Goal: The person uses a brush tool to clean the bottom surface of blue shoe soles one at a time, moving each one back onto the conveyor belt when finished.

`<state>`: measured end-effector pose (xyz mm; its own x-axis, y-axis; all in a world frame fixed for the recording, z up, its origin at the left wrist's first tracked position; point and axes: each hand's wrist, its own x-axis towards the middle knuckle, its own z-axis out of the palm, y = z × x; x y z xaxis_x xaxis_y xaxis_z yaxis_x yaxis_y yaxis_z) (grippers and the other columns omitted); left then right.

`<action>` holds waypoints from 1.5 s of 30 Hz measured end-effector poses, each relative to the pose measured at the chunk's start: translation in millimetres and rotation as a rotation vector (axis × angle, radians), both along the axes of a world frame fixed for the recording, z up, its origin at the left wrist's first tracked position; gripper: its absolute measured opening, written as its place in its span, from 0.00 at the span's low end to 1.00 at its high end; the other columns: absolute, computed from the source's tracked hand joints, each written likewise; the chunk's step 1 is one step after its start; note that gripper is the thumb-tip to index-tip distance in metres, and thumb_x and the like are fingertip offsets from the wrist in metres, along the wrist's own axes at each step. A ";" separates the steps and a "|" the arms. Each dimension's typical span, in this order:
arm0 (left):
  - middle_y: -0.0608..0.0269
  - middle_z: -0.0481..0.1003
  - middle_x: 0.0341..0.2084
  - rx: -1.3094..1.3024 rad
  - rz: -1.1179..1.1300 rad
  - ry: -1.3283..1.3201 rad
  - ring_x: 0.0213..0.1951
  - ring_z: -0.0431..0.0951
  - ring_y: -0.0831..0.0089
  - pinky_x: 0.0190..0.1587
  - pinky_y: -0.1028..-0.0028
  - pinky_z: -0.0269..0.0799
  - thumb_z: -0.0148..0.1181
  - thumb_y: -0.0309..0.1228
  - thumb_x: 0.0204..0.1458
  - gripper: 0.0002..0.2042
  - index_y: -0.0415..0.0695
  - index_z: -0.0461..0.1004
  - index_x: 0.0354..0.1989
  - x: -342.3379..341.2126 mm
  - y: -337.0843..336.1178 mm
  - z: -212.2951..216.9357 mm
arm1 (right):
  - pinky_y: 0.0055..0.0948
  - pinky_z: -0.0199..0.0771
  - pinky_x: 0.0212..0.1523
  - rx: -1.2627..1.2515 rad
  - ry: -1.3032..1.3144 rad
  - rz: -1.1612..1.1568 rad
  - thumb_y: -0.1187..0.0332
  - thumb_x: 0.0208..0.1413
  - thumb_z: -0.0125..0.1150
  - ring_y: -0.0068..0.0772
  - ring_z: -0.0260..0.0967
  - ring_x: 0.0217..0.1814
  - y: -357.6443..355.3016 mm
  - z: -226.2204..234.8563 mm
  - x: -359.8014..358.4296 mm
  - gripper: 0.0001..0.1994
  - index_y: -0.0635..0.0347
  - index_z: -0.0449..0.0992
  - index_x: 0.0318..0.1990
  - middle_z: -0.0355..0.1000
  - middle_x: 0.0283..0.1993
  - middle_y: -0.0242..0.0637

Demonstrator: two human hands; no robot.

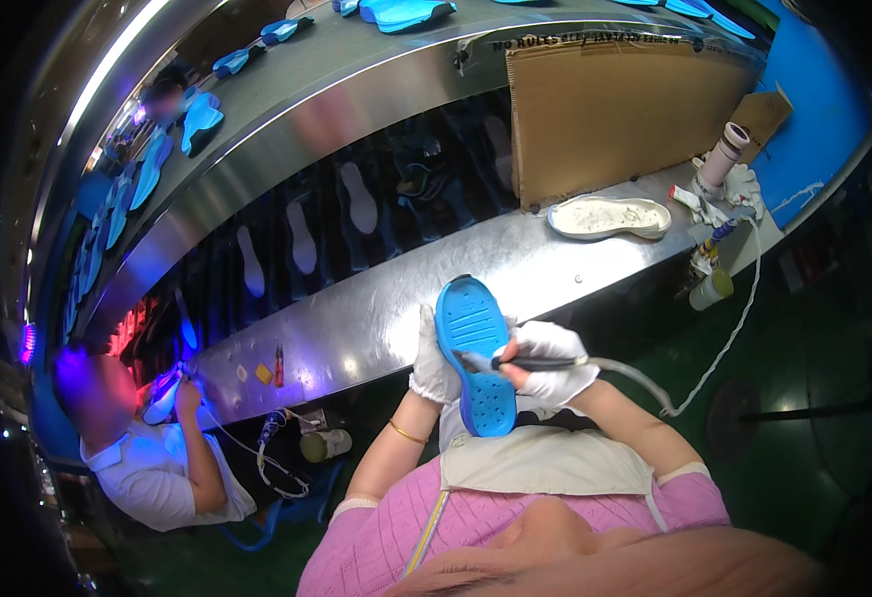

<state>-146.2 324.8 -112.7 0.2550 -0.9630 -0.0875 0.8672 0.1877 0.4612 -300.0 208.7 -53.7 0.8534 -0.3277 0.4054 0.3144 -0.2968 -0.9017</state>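
Observation:
In front of my body, a bright blue shoe sole (472,323) is held upright and slightly tilted, its ridged, hole-dotted inside facing up. My left hand (434,360), in a pale glove, grips the sole along its left edge. A dark-handled brush (531,364) is pinched in my gloved right hand (552,362), whose thumb and fingertip are bare. The brush's tip rests at or just over the middle of the sole; contact cannot be made out. A pale hose (635,373) runs from the handle's rear end to the right.
On the metal bench (376,318) sits a sole-shaped piece (610,217) with a cream inside. Cardboard (635,119) stands behind it. At right are a pink cylinder (724,154) and a bottle (711,290). A conveyor (307,65) carries blue soles. A co-worker (157,458) sits left.

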 end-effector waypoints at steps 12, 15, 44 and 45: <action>0.50 0.69 0.54 -0.102 0.060 -0.151 0.52 0.73 0.57 0.56 0.57 0.71 0.37 0.72 0.48 0.46 0.46 0.55 0.65 -17.0 -33.5 15.3 | 0.25 0.73 0.40 0.409 -0.025 0.025 0.75 0.54 0.62 0.25 0.73 0.35 -27.9 -4.1 -11.7 0.04 0.64 0.74 0.35 0.76 0.36 0.41; 0.51 0.69 0.55 -0.219 0.070 -0.031 0.52 0.73 0.54 0.57 0.54 0.70 0.37 0.75 0.46 0.48 0.46 0.55 0.65 -8.4 -47.7 18.2 | 0.24 0.74 0.38 0.154 0.007 -0.096 0.78 0.51 0.63 0.25 0.73 0.34 -26.9 6.3 -5.0 0.05 0.63 0.75 0.35 0.76 0.36 0.41; 0.46 0.70 0.54 -0.146 -0.025 -0.726 0.52 0.74 0.54 0.52 0.58 0.75 0.55 0.75 0.30 0.58 0.39 0.58 0.64 61.8 -55.1 65.7 | 0.26 0.75 0.42 0.296 0.591 0.215 0.82 0.43 0.66 0.29 0.73 0.38 -69.7 21.5 18.6 0.09 0.62 0.77 0.33 0.76 0.39 0.39; 0.47 0.70 0.54 -0.109 -0.060 -0.744 0.52 0.75 0.54 0.52 0.58 0.75 0.55 0.75 0.30 0.58 0.39 0.58 0.64 63.9 -56.5 68.3 | 0.25 0.75 0.41 0.174 0.592 0.182 0.82 0.44 0.66 0.27 0.73 0.38 -70.4 22.9 18.2 0.08 0.62 0.77 0.32 0.76 0.37 0.38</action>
